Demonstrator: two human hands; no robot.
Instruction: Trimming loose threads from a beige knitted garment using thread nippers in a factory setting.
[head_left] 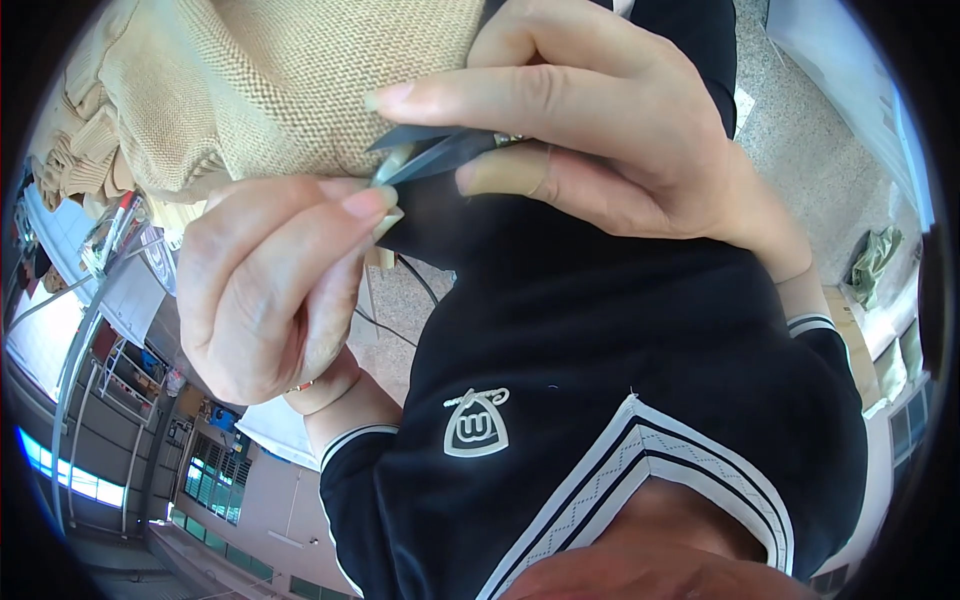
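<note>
A beige knitted garment fills the upper left, rising toward me in thick folds. My left hand is closed in a pinch at its lower edge. What the fingertips hold is too small to make out. From the right, my right hand grips a small pair of thread snips, with a tan strip round the thumb. Their dark blades are parted and point left, touching or almost touching the left fingertips. A pale bit shows between the blades; I cannot tell if it is fingertip or knit.
More beige knitwear is heaped at the far left, beside a blue-edged table. Dark cables hang below the hands. On the speckled floor at right lies a crumpled green cloth.
</note>
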